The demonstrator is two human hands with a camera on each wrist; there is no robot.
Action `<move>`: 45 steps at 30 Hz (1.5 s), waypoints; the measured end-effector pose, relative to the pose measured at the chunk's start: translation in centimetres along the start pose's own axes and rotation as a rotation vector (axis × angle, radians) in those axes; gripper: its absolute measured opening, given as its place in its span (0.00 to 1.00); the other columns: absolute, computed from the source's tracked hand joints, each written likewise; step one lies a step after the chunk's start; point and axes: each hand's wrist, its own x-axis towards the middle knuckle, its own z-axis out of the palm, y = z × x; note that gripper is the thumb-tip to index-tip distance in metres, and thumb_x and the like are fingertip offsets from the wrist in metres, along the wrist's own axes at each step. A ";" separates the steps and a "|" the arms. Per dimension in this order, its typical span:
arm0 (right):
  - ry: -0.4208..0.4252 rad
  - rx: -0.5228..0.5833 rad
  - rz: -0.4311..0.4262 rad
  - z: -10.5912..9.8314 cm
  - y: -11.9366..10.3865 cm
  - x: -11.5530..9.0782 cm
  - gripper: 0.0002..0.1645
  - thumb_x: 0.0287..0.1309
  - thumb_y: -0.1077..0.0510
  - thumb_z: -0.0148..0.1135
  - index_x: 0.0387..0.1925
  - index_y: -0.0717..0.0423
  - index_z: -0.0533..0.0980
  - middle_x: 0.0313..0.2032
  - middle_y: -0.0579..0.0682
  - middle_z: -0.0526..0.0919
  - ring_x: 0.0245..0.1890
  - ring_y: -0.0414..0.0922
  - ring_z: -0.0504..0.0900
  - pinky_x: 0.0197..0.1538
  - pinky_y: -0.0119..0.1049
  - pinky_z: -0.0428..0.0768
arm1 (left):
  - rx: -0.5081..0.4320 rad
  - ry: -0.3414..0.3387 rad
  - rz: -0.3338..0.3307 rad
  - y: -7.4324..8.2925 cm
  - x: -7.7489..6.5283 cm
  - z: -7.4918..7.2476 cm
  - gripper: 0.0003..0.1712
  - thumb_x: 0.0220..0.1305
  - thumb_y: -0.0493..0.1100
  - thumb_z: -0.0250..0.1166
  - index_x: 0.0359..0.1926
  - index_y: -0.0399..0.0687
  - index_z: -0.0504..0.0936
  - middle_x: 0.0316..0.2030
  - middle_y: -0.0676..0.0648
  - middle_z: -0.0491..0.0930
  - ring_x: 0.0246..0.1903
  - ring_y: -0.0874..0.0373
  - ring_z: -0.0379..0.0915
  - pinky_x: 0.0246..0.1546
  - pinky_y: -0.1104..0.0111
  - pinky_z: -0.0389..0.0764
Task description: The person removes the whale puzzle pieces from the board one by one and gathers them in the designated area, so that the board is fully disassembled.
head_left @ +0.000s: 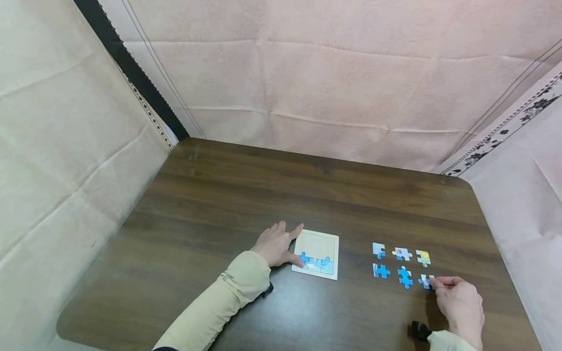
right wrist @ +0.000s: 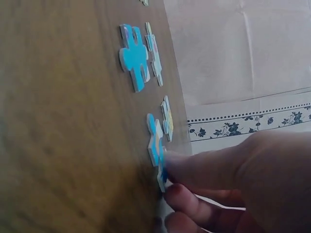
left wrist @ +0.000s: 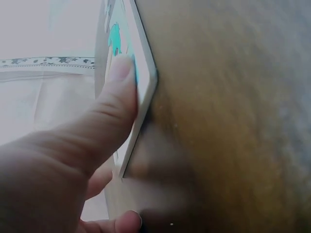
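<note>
My left hand (head_left: 274,243) rests at the left edge of a square wooden puzzle tray (head_left: 318,239), its fingers spread. In the left wrist view the thumb (left wrist: 119,73) presses on the tray's rim (left wrist: 145,63). Joined blue pieces (head_left: 322,265) fill the lower part of the tray; its upper part shows bare wood. To the right, my right hand (head_left: 461,300) pinches the edge of a blue and white puzzle piece (head_left: 424,281) between thumb and fingertips. In the right wrist view that piece (right wrist: 154,141) lies at the tabletop, partly hidden by the thumb.
Several loose puzzle pieces lie in two rows, among them a yellow one (head_left: 423,257), a pinkish one (head_left: 402,253) and a blue one (head_left: 405,277). The brown wooden table (head_left: 246,195) has pale cloth (head_left: 307,87) hanging behind and beside it.
</note>
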 end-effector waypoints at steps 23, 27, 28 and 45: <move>0.133 0.145 -0.538 6.0 -11.6 -6.4 0.10 0.65 0.55 0.61 0.41 0.58 0.81 0.33 0.52 0.80 0.30 0.48 0.76 0.31 0.41 0.74 | -0.048 0.048 0.045 -1.1 -0.5 0.9 0.62 0.35 0.78 0.69 0.73 0.64 0.61 0.34 0.50 0.61 0.31 0.56 0.55 0.28 0.70 0.60; -0.032 0.090 -0.629 8.4 -13.9 -7.6 0.11 0.62 0.56 0.65 0.43 0.57 0.81 0.35 0.50 0.78 0.32 0.47 0.73 0.33 0.37 0.76 | -0.048 0.047 0.038 -1.0 -0.4 0.9 0.62 0.35 0.78 0.69 0.73 0.65 0.61 0.34 0.50 0.61 0.30 0.56 0.55 0.27 0.70 0.59; -0.066 0.074 -0.646 8.9 -14.4 -7.9 0.12 0.61 0.55 0.66 0.44 0.57 0.81 0.35 0.49 0.77 0.33 0.46 0.73 0.34 0.37 0.76 | -0.049 0.047 0.036 -1.0 -0.4 0.9 0.62 0.35 0.78 0.69 0.73 0.65 0.61 0.34 0.50 0.61 0.30 0.56 0.55 0.27 0.70 0.59; -0.259 -0.062 -0.862 12.9 -16.8 -9.0 0.17 0.56 0.52 0.71 0.47 0.53 0.83 0.34 0.44 0.70 0.29 0.39 0.66 0.32 0.31 0.70 | -0.079 0.034 0.051 -1.1 -0.4 0.6 0.63 0.34 0.79 0.70 0.73 0.64 0.61 0.35 0.49 0.61 0.32 0.55 0.56 0.29 0.69 0.60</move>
